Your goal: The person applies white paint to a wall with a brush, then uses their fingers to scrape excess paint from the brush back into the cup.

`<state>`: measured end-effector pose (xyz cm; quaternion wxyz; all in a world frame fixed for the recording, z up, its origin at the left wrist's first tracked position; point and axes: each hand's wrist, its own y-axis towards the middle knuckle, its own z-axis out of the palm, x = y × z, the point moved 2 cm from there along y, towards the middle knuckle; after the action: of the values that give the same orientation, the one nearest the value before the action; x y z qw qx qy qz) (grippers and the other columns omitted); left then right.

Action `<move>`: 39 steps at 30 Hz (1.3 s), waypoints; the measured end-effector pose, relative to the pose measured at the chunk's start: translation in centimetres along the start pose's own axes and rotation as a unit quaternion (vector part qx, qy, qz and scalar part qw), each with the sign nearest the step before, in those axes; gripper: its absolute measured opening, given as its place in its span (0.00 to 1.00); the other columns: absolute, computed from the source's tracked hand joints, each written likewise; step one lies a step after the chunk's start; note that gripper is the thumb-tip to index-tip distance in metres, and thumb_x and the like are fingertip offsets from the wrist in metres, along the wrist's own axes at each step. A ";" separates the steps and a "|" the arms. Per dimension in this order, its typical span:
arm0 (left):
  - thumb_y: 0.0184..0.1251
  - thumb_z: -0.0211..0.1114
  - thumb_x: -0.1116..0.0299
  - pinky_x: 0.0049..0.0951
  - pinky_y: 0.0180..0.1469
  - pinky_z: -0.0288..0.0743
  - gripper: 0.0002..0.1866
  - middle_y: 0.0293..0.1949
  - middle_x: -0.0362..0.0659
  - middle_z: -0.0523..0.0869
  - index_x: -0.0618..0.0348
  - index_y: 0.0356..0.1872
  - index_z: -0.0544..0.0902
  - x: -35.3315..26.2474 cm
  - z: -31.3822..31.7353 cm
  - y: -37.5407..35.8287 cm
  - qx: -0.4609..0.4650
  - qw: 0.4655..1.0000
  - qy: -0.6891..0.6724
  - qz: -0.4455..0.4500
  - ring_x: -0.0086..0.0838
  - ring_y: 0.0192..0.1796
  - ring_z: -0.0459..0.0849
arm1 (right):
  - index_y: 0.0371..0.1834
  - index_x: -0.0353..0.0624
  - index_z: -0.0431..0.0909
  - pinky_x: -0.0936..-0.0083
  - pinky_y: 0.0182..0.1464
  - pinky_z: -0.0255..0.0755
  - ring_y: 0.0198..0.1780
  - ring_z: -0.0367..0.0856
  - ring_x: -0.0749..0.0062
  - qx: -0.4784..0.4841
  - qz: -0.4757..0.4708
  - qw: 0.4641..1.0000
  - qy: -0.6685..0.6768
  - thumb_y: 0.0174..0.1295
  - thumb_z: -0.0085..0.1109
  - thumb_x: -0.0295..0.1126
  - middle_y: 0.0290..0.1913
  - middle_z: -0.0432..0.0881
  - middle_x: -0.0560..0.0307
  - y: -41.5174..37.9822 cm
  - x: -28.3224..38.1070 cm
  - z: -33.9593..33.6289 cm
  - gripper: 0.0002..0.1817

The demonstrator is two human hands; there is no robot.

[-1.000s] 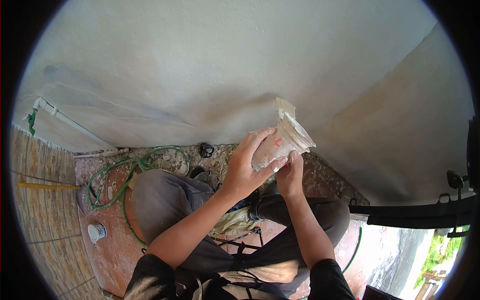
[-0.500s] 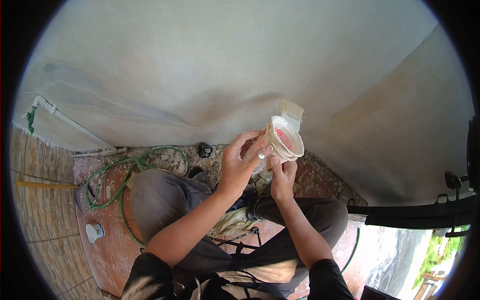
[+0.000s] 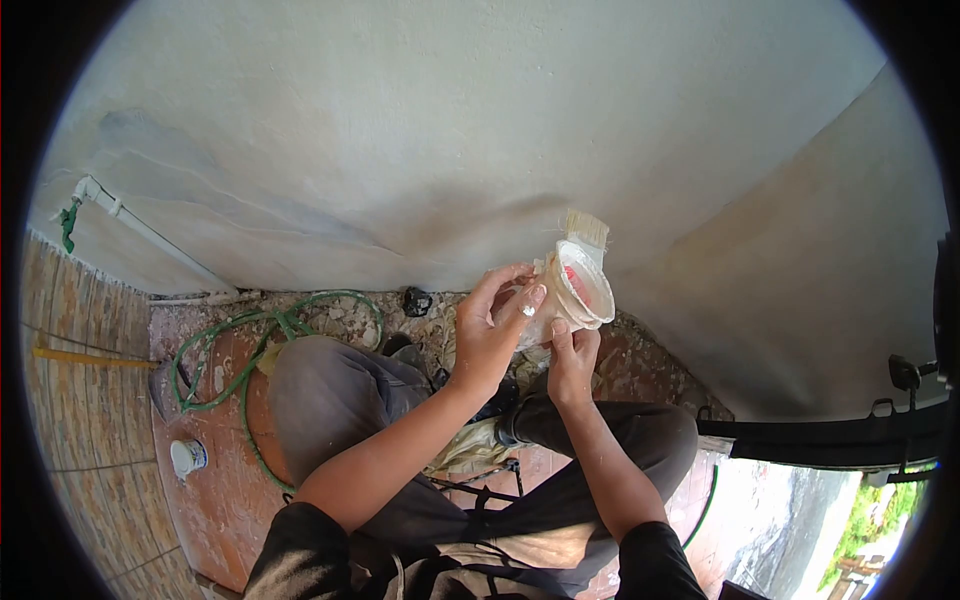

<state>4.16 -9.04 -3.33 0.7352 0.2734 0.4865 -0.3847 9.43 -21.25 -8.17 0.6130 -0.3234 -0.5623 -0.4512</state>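
A white-smeared plastic tub (image 3: 545, 322) with some pink-red inside is held up in front of the wall, its mouth tilted to the right. My left hand (image 3: 490, 325) curls round its left side, and white paste clings to a fingertip. Below the rim, the thumb of my right hand (image 3: 573, 366) presses on the tub, while the other fingers are partly hidden behind it. A flat paintbrush (image 3: 588, 229) with pale bristles sticks up behind the rim; its handle is hidden by the tub.
A pale plastered wall (image 3: 400, 120) rises in front, with debris (image 3: 340, 322) along its foot. On the left lie a coiled green hose (image 3: 245, 378) and a small white pot (image 3: 187, 458). A pipe with a green tap (image 3: 69, 226) runs along the wall.
Both hands and the tub with the brush sit slightly lower and to the right in view. The wall and floor have shifted a little too. Both hands keep their hold.
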 end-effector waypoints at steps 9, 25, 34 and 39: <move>0.68 0.65 0.70 0.25 0.57 0.70 0.13 0.47 0.42 0.81 0.66 0.49 0.78 0.1 0.1 0.1 0.030 0.999 -0.018 0.018 0.23 0.52 0.78 | 0.60 0.33 0.68 0.75 0.49 0.71 0.47 0.76 0.75 -0.024 0.048 0.984 0.167 0.67 0.58 0.50 0.50 0.78 0.56 0.6 1.4 0.3 0.31; 0.59 0.68 0.74 0.36 0.61 0.71 0.21 0.54 0.51 0.82 0.63 0.56 0.79 -2.1 -0.6 1.4 0.069 0.911 0.329 0.239 0.42 0.58 0.80 | 0.38 0.43 0.71 0.81 0.30 0.58 0.28 0.58 0.85 -0.010 0.137 0.979 0.148 0.73 0.46 0.53 0.30 0.65 0.70 1.0 2.5 0.6 0.21; 0.58 0.70 0.75 0.36 0.57 0.75 0.22 0.54 0.50 0.83 0.60 0.56 0.81 -1.8 -0.4 1.3 0.038 0.927 0.285 0.241 0.43 0.57 0.81 | 0.33 0.46 0.67 0.82 0.29 0.56 0.26 0.56 0.84 0.021 0.139 0.983 0.120 0.75 0.44 0.47 0.30 0.64 0.69 0.6 1.8 0.6 0.18; 0.55 0.72 0.75 0.34 0.55 0.77 0.20 0.50 0.49 0.86 0.60 0.51 0.84 -1.5 -0.7 1.4 0.023 0.924 0.279 0.259 0.41 0.54 0.83 | 0.31 0.47 0.66 0.82 0.29 0.56 0.26 0.55 0.84 0.020 0.163 0.976 0.145 0.75 0.45 0.47 0.29 0.64 0.69 0.3 1.7 1.0 0.18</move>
<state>4.65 -7.26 -2.16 0.6372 0.5035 0.5749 -0.1001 9.21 -20.52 -6.31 0.7597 -0.3295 -0.4157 -0.3760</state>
